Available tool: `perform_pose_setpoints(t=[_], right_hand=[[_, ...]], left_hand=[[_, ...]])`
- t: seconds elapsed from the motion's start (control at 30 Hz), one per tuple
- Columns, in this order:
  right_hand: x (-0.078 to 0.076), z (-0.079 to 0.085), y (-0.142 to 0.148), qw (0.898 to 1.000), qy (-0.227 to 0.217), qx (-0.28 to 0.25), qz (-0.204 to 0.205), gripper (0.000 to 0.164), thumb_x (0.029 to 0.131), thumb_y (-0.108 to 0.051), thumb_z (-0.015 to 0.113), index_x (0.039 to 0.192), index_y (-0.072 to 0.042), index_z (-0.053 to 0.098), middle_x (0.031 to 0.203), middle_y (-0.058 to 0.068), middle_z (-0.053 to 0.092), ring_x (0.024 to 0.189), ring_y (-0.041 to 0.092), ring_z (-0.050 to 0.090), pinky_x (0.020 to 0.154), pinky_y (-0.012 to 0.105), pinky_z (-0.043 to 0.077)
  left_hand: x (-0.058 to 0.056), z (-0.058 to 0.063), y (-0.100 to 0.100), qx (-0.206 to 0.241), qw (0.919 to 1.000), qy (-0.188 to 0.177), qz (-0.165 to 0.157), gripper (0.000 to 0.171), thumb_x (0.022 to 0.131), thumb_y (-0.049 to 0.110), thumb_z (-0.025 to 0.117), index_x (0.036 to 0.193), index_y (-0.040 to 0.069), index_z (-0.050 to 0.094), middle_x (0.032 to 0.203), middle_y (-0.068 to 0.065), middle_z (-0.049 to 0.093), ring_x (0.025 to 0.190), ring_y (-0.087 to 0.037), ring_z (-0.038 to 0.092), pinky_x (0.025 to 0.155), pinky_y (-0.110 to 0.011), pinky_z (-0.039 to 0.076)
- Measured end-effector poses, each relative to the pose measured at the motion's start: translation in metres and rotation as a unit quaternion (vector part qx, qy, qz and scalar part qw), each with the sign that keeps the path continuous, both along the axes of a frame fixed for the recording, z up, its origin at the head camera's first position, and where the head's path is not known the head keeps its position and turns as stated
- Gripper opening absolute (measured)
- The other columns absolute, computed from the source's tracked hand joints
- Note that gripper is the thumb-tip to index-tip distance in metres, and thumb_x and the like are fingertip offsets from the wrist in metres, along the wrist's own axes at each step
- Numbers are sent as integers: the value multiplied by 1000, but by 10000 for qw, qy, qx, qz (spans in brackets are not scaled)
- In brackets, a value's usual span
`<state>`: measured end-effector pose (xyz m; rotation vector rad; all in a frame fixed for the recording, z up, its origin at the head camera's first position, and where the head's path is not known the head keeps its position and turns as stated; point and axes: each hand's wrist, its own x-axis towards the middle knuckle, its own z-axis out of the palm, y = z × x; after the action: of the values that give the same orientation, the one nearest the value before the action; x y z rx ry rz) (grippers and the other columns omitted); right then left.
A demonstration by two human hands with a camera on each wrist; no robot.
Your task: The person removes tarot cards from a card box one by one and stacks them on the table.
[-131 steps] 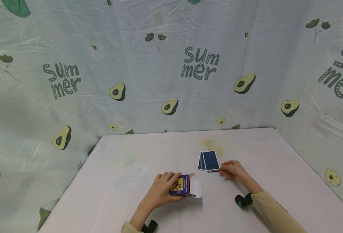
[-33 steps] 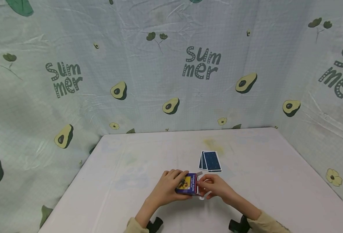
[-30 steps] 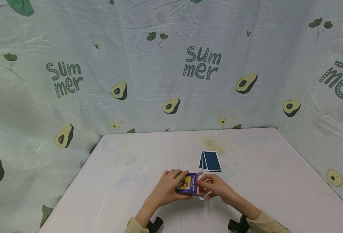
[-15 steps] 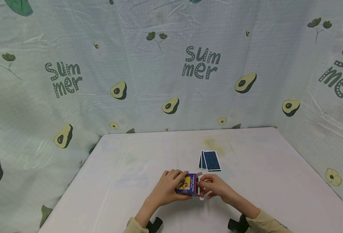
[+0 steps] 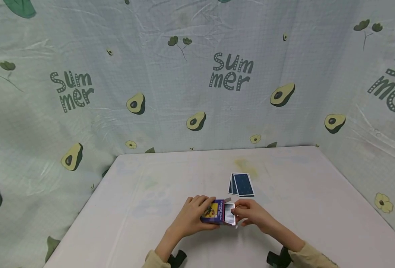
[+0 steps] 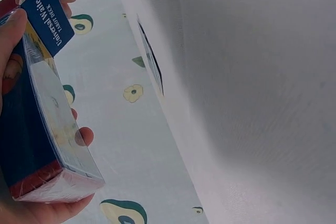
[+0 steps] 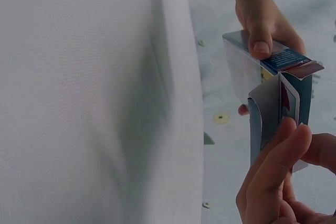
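My left hand point(image 5: 193, 214) grips a blue and purple tarot card box point(image 5: 212, 212), thumb on the near side and fingers over the far side. The box's end faces right with its flap point(image 6: 50, 19) standing out, lettered "Universal Waite Tarot Deck". At that end my right hand point(image 5: 253, 216) pinches a tarot card point(image 5: 230, 214) partly drawn out of the box, its face catching the light. A pictured side of the card point(image 7: 287, 100) shows in the right wrist view, above the thumb and forefinger. Behind the hands lie several blue-backed cards point(image 5: 243, 185), slightly fanned.
A white-covered table point(image 5: 170, 175) holds everything. At its back and sides hangs a pale cloth point(image 5: 160, 82) printed with avocados and "summer". Dark wrist cameras point(image 5: 279, 257) sit at both cuffs.
Earlier my right hand was at the loose cards; it came to the box's end. Since half a second ago it has moved slightly right, drawing a card partway out. The left hand keeps its hold.
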<state>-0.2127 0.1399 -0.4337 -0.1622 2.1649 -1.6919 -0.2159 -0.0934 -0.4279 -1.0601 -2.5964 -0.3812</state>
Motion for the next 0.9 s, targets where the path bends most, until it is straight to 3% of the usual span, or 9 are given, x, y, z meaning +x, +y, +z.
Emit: perform_pose_setpoints(t=[0.9], right_hand=[[4, 2, 12, 9988, -161, 302, -350, 48, 82, -31, 63, 119, -3, 50, 92, 7, 68, 71, 14, 60, 60, 26, 47]], left_hand=[[3, -3, -7, -129, 9996, -184, 175, 75, 67, 59, 67, 128, 19, 47, 109, 4, 56, 97, -10, 51, 83, -33, 39]])
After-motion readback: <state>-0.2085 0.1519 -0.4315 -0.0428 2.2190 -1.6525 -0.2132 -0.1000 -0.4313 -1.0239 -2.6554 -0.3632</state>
